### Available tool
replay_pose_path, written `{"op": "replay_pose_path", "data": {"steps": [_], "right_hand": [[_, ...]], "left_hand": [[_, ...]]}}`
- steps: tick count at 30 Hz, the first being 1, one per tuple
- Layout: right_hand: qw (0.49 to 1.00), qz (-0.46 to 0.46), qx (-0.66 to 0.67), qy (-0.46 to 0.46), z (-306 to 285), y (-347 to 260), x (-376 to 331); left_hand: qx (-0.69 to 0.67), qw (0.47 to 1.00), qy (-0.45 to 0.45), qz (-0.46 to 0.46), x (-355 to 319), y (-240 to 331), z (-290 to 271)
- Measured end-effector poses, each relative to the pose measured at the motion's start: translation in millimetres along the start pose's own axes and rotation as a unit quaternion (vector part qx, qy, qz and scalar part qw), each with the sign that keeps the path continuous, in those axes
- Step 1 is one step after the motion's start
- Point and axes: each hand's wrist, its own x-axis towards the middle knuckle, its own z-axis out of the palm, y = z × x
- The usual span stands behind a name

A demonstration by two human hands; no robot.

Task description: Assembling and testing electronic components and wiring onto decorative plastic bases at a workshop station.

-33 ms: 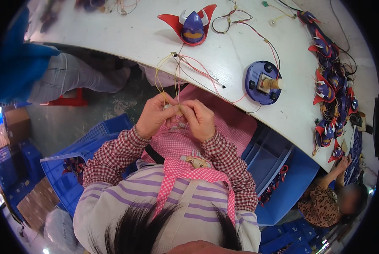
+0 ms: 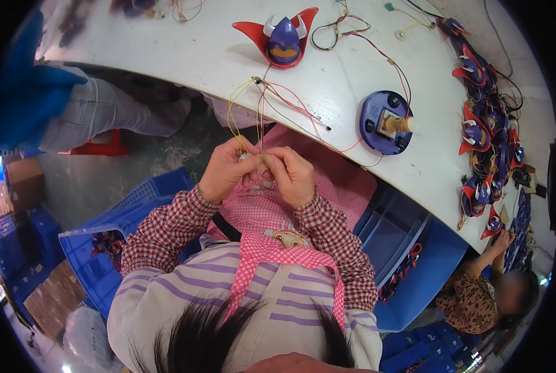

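Just off the near edge of the table (image 2: 191,37), left hand (image 2: 225,171) and right hand (image 2: 295,175) keep both grips pinched on thin wires (image 2: 229,110) trailing onto it, no clear change since prior frame, so wire handling seems mid-step.

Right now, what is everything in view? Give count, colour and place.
Table: one, white, top to right.
Horned head: one, purple, red, upper table.
Oval base: one, purple, right of it.
Wires: several, yellow, red, black, table and hands.
Piled heads: many, purple, red, table's right.
Bins: several, blue, both sides.
Cartons: several, brown, left.
Bag: one, whitish, lower left.
Other people: at least two, blue and brown-patterned clothes, left, lower right.
Apron: one, pink, person's front.
Left hand: one, bare, centre, pinching wires.
Right hand: one, bare, centre, pinching wires.
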Motion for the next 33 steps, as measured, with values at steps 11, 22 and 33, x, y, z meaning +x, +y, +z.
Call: {"op": "replay_pose_path", "data": {"steps": [11,22,33], "right_hand": [[0.840,-0.281,-0.448,0.123,-6,-87,92],[0.788,-0.272,-0.544,0.098,8,-43,123],[0.793,-0.343,-0.484,0.139,5,-21,134]], "left_hand": [[0.085,0.996,-0.025,0.033,0,3,-2],[0.087,0.994,-0.049,0.051,2,-2,-3],[0.065,0.997,-0.042,0.025,5,1,-5]]}}
